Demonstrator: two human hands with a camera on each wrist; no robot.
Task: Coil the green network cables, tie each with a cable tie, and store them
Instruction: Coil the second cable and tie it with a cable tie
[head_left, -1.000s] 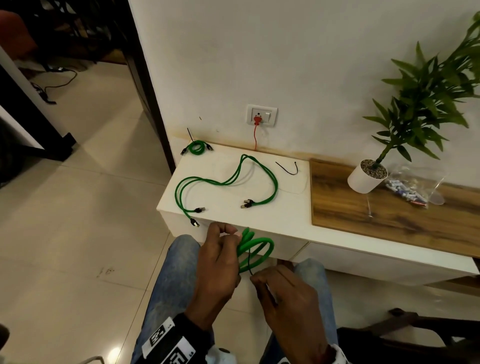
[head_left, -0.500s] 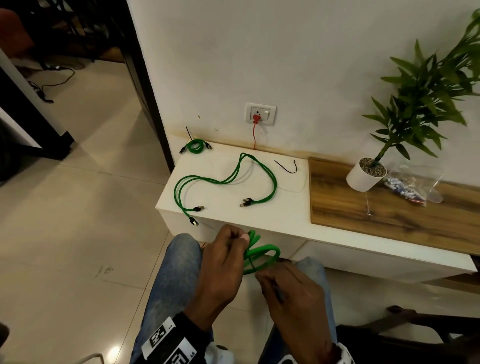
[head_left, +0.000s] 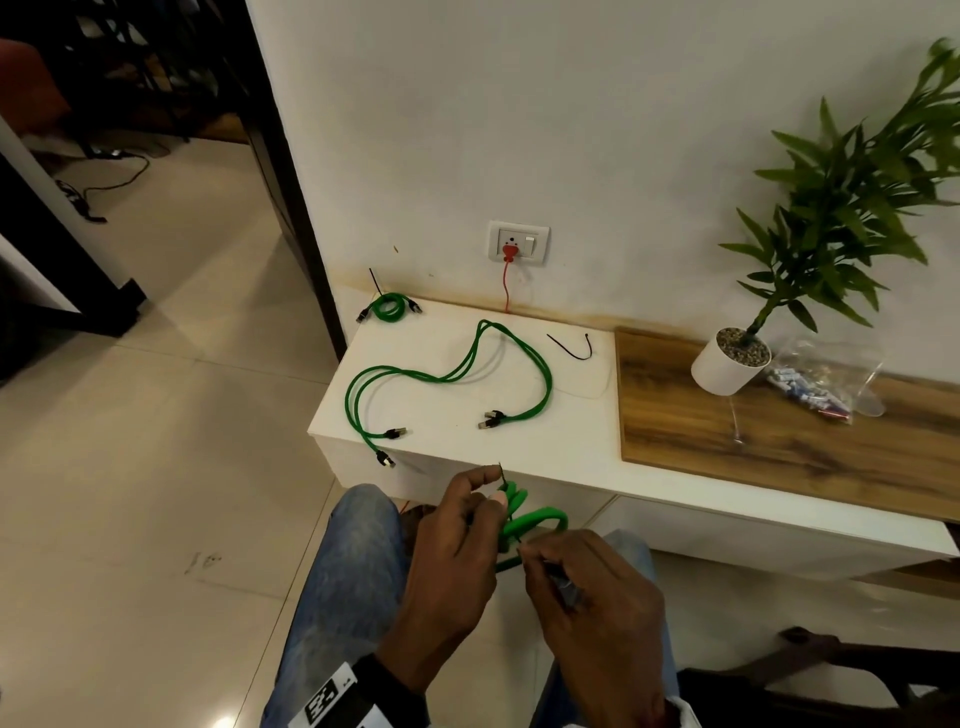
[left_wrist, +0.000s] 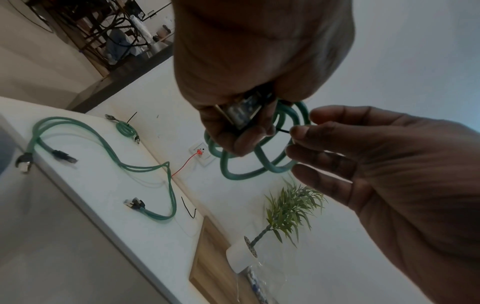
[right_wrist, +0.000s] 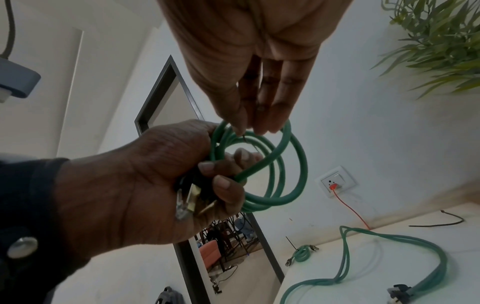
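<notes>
Tie end meets coil, over my lap, just short of the bench (head_left: 467, 395)

My left hand (head_left: 457, 545) grips the coiled cable (right_wrist: 270, 164) upright; my right hand (head_left: 587, 597) — just right of it — pinches the black cable tie (left_wrist: 283, 130), which points leftward through the coil's loops.

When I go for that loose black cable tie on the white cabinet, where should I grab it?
Pinch the cable tie at its middle bend, coming straight down from above. It lies flat in a shallow curve, apart from the green cables, so the bend probably offers the clearest spot for the fingers.
</notes>
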